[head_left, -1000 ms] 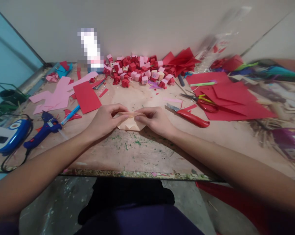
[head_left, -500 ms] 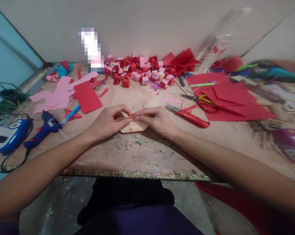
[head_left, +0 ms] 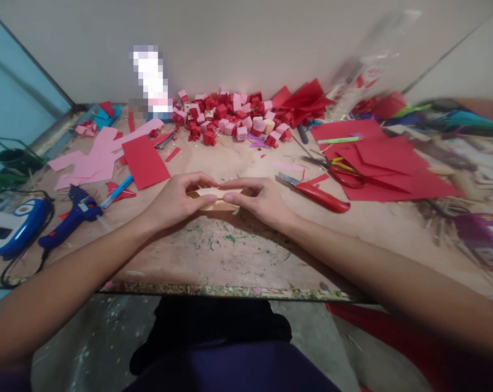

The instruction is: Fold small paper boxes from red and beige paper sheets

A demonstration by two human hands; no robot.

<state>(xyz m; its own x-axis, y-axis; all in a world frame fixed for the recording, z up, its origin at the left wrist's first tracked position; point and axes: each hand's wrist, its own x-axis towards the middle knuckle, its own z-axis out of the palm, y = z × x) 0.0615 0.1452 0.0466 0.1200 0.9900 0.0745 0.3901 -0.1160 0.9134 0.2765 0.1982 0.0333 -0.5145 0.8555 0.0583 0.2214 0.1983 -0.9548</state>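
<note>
A small piece of folded cream paper [head_left: 218, 206] is held between both hands above the middle of the wooden table. My left hand [head_left: 181, 197] grips its left side, thumb along the near edge and fingers along the far one. My right hand [head_left: 266, 200] grips the right side the same way, the two thumb tips close together. Part of the paper is hidden by the fingers. Just right of my right hand lies a red-handled cutter [head_left: 320, 195]. A red paper rectangle [head_left: 145, 163] lies to the left, beyond my left hand.
Pink and red paper cubes [head_left: 233, 117] are heaped against the back wall. At left lie a blue glue gun [head_left: 77, 212], a tape dispenser [head_left: 21, 226] and pink paper [head_left: 93, 158]. Scissors [head_left: 340, 170] rest by red sheets [head_left: 418, 174] at right. Scraps line the table's front edge [head_left: 230, 292].
The cream paper has tilted between my hands, and its inner face now shows between fingers and thumbs. My thumbs have moved to its near edge; my fingers are at the far edge.
</note>
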